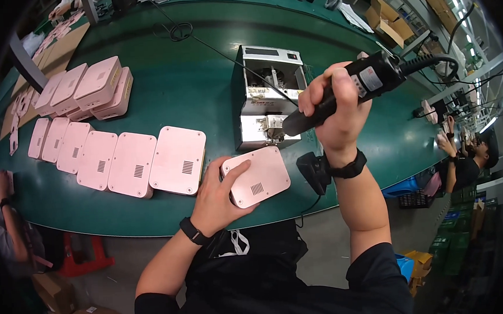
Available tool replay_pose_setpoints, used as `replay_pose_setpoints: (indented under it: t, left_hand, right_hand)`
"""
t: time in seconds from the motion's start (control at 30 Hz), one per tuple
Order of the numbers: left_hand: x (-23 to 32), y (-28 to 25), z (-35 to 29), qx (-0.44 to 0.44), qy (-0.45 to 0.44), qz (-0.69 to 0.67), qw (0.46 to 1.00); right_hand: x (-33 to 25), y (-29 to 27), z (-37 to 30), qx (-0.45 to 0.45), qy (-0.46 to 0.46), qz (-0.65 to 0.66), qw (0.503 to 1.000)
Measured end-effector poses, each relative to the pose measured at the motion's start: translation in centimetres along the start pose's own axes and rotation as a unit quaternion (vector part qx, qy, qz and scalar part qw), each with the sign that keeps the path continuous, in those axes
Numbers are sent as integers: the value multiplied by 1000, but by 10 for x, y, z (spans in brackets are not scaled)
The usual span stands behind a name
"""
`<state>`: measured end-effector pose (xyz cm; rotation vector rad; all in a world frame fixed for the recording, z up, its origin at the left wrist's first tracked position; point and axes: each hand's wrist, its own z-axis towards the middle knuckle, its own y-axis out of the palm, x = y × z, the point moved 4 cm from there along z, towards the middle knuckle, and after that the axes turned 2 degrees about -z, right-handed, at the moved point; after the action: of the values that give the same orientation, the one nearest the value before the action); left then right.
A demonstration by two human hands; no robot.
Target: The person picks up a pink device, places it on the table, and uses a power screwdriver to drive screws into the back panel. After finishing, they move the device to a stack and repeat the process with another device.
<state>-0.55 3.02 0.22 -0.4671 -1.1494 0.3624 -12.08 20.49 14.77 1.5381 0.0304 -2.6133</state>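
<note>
pink casing (pixel 258 178) lying flat near the front edge of the green table (pixel 200 74), vent slots facing up, held down by the left hand (pixel 216 196) with fingers spread over its left side; right hand (pixel 335 108) wrapped tight around a black electric screwdriver (pixel 345 91), its tip angled down-left in front of the grey screw feeder (pixel 268 95); row of 6 pink casings (pixel 119 156) laid side by side to the left; stacked casings (pixel 89 89) behind the row

Green bench (pixel 200 79): pink cases (pixel 131 164), grey machine (pixel 268 92).
</note>
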Motion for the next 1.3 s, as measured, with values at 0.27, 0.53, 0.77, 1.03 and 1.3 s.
replay_pose_setpoints:
  t: [0.27, 0.53, 0.77, 1.03, 1.3]
  left_hand:
    - [-8, -1, 3, 2, -1, -14, 1000]
    - [-14, -1, -1, 16, 6, -14, 1000]
    - [-7, 4, -3, 29, 20, 9, 999]
    - [-14, 3, -6, 38, 20, -11, 999]
    - [-7, -3, -1, 37, 45, 15, 998]
  right_hand:
    - [-17, 16, -56, -78, 55, 124, 988]
    - [-50, 50, -90, -111, 115, 106, 981]
    - [-41, 62, -109, -116, 181, 57, 975]
    - [-31, 64, -109, -194, 142, 94, 966]
    - [-39, 67, -107, -108, 147, 66, 981]
